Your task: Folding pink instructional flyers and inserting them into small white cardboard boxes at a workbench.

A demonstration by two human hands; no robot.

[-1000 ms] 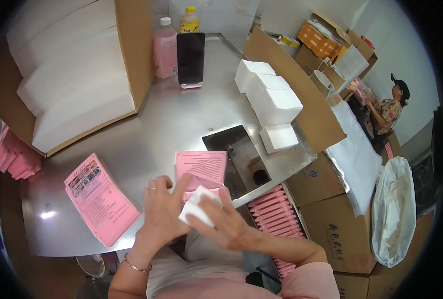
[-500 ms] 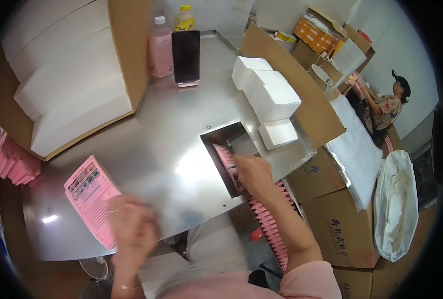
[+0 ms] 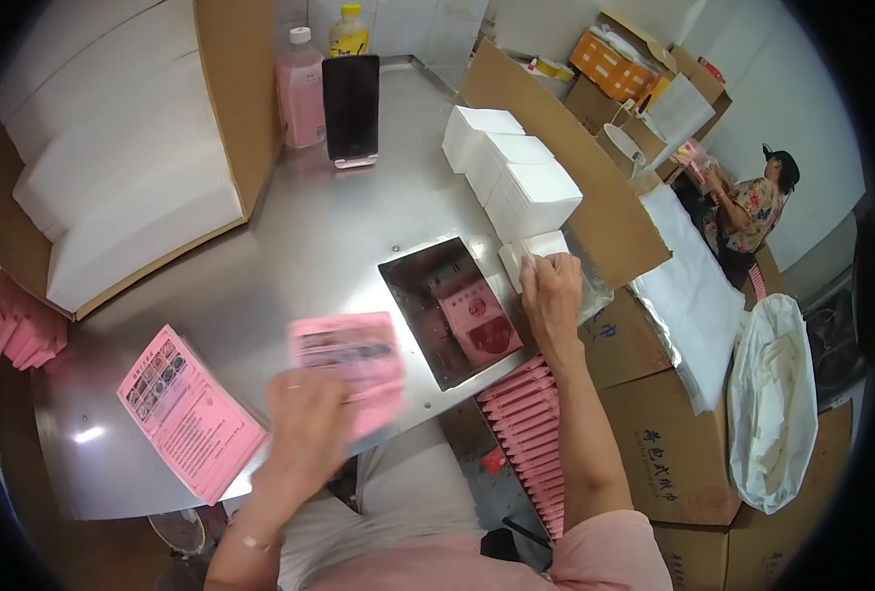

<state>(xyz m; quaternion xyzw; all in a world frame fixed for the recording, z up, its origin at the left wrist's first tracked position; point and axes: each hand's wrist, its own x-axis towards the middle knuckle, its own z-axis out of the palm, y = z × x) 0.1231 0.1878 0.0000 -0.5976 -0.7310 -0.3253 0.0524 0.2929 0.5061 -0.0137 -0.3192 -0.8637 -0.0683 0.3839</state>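
Note:
My left hand [image 3: 309, 419] pinches a pink printed paper sleeve [image 3: 370, 360], slightly blurred, above the metal table near its front edge. Left of that hand lies a pile of similar pink sleeves [image 3: 189, 419]. My right hand [image 3: 552, 300] has its thumb and fingers closed on the nearest small stack of white folded napkins [image 3: 512, 258], partly covered by the hand. Behind it, more white napkin stacks [image 3: 531, 200] stand in a row. Between my hands, a rectangular opening [image 3: 410, 295] in the tabletop has a pink printed packet [image 3: 477, 320] down inside.
A large carton [image 3: 245, 118] of white napkins stands left. A phone [image 3: 351, 106] on a stand and two bottles [image 3: 301, 94] are at the back. A cardboard panel [image 3: 565, 148] borders the right. Below are rows of pink packets [image 3: 526, 433]. A person [image 3: 752, 202] sits far right.
My right hand has left the table opening and moved right onto the napkin stack. My left hand has lifted a pink sleeve off the pile and carried it right.

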